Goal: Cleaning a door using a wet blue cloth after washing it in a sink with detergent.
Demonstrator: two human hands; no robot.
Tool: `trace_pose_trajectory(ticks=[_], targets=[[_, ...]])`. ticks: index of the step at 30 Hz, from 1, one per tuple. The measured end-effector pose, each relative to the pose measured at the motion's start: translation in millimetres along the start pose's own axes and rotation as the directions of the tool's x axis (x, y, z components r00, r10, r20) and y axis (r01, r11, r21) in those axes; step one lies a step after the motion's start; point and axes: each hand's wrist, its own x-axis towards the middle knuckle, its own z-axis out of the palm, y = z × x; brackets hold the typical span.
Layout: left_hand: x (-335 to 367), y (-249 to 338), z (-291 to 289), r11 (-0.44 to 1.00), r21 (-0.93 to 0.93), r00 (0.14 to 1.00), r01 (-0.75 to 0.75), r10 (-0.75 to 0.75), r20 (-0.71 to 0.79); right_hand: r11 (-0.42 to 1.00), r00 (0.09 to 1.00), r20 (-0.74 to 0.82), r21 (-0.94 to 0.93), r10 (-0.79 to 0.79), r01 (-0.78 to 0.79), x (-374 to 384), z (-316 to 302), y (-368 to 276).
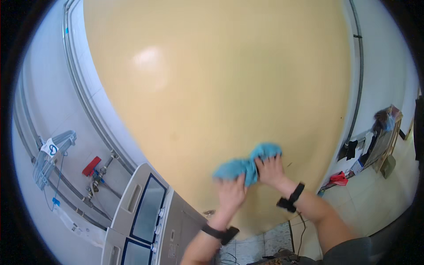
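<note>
A teal cloth (240, 170) lies bunched against a broad, glossy yellow door-like panel (212, 88). My left hand (232, 192) presses the left part of the cloth, its edge slightly blurred. To the right and a little higher, my right hand (270, 170) grips the other part, its fingers bent over the fabric. Between the hands the cloth narrows in a twisted fold. Each wrist wears a black strap with a small dark block. Below my left hand, a small round metal fitting (209, 213) sits low on the panel.
At lower left stands a grey twin-lid appliance (176, 221) with knobs. Pale blue hangers (53, 154), a red-handled valve (91, 166) and pipes are on the left wall. A rack (384, 141) with clothes and a red cloth (338, 179) are at right. Cables trail across the floor tiles.
</note>
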Motion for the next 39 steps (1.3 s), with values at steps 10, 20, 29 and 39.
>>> trace_pose_trajectory(ticks=[10, 20, 29, 39], targets=[[57.1, 17.0, -46.3, 0.989, 0.042, 0.986, 0.141, -0.136, -0.101, 0.846, 0.907, 0.179, 0.328, 0.382, -0.421, 58.6, -47.9, 13.3], [282.7, -27.0, -214.1, 0.88, 0.47, 0.877, 0.076, 0.165, -0.452, 0.998, 0.853, -0.521, -0.051, 0.006, -0.037, 321.7, -147.5, 127.8], [365.3, -47.6, -233.4, 0.702, 0.674, 0.819, 0.231, 0.233, -0.524, 0.995, 0.914, -0.404, 0.1, 0.035, 0.006, 382.0, -182.3, 166.9], [268.4, 22.8, -136.5, 0.82, 0.57, 0.88, 0.049, 0.234, -0.413, 0.997, 0.998, 0.003, 0.036, 0.068, -0.069, 241.9, -151.9, 167.2]])
